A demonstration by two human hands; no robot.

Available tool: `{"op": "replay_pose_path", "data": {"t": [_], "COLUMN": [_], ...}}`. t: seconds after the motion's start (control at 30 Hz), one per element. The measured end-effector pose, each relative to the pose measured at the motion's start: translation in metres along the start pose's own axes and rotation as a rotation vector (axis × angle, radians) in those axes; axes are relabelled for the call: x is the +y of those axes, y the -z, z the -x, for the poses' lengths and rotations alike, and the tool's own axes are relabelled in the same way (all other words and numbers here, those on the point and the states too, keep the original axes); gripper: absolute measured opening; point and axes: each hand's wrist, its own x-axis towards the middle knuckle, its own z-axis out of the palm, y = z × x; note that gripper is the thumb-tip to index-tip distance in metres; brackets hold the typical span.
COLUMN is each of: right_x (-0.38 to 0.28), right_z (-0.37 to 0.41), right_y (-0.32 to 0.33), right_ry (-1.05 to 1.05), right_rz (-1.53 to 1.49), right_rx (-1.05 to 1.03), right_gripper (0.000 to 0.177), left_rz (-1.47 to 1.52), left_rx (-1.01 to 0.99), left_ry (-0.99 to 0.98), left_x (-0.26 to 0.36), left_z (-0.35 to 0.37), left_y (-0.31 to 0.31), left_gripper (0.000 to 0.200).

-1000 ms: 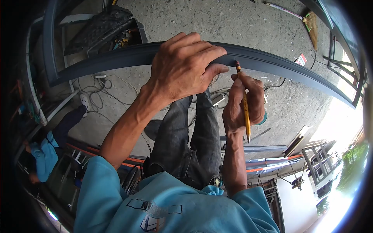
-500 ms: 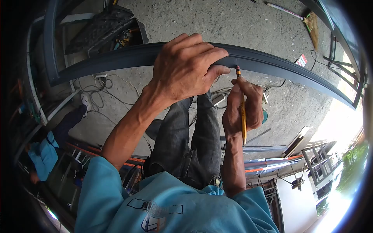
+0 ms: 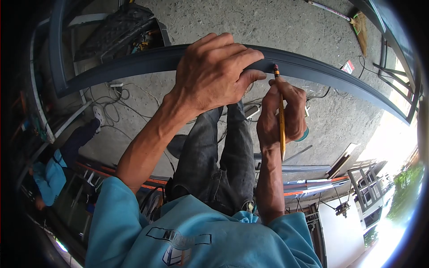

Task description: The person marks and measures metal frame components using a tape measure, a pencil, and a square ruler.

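A dark grey metal frame (image 3: 129,64) spans the view in front of me, its near bar looking curved through the lens. My left hand (image 3: 214,76) is closed around this bar, fingers over the top and thumb along the near side. Just right of it, my right hand (image 3: 285,107) pinches a yellow pencil (image 3: 282,123). The pencil is turned eraser end up, and its pink eraser lies against or just over the bar's face. Its sharpened end points back toward me.
A black toolbox (image 3: 154,38) with tools stands beyond the frame at left. Cables (image 3: 111,105) lie on the concrete floor. A broom (image 3: 359,31) rests at upper right. Another person in a blue shirt (image 3: 49,178) is at far left. Metal bars (image 3: 308,187) lie behind my right arm.
My right hand and the pencil have shifted slightly up, so the eraser sits higher on the bar's face. My left hand keeps its grip on the bar.
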Motion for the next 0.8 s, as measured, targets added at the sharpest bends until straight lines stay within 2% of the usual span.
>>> {"op": "replay_pose_path", "data": {"t": [0.03, 0.17, 0.27, 0.33, 0.4, 0.47, 0.53, 0.6, 0.63, 0.67, 0.7, 0.73, 0.8], "right_x": [0.001, 0.003, 0.006, 0.001, -0.015, -0.009, 0.002, 0.001, -0.004, -0.012, -0.022, -0.031, -0.033], "right_z": [0.002, 0.009, -0.004, -0.017, -0.025, -0.019, -0.004, 0.011, 0.016, 0.021, 0.021, 0.02, 0.017], "right_y": [0.001, 0.004, 0.001, 0.005, 0.023, 0.038, 0.052, 0.07, 0.076, 0.082, 0.087, 0.092, 0.096], "right_ry": [0.015, 0.0, 0.01, -0.17, -0.243, -0.403, -0.563, -0.658, -0.713, -0.759, -0.802, -0.828, -0.911], "right_rz": [-0.026, -0.049, -0.034, -0.136, -0.319, -0.435, -0.283, -0.415, -0.654, -0.894, -0.973, -1.053, -1.144], "right_rx": [0.017, 0.007, -0.008, -0.047, 0.146, 0.261, 0.169, -0.022, -0.062, -0.109, -0.117, -0.121, -0.111], "right_gripper": [0.023, 0.023, 0.016, 0.014, 0.012, 0.013, 0.012, 0.014, 0.016, 0.017, 0.018, 0.019, 0.02], "left_rz": [-0.001, 0.004, -0.015, 0.0, -0.011, 0.001, 0.048, 0.325, 0.369, 0.482, 0.719, 0.745, 0.745], "left_rx": [0.003, 0.003, 0.0, -0.008, -0.006, -0.009, -0.051, 0.183, 0.19, 0.08, -0.08, -0.121, -0.233], "left_ry": [-0.006, 0.003, 0.002, 0.002, 0.0, 0.007, 0.073, 0.069, 0.092, 0.2, 0.362, 0.342, 0.464], "left_x": [0.0, 0.002, 0.001, 0.0, -0.002, 0.002, 0.004, 0.018, 0.038, 0.059, 0.076, 0.084, 0.091], "left_z": [0.0, 0.001, -0.001, -0.001, -0.002, 0.002, 0.0, -0.006, -0.007, -0.005, -0.002, 0.005, 0.008], "left_y": [0.0, 0.0, 0.001, 0.001, 0.002, 0.002, 0.005, 0.011, 0.021, 0.029, 0.033, 0.024, 0.024], "left_gripper": [0.03, 0.03, 0.029, 0.03, 0.03, 0.031, 0.034, 0.038, 0.041, 0.04, 0.034, 0.024, 0.012]}}
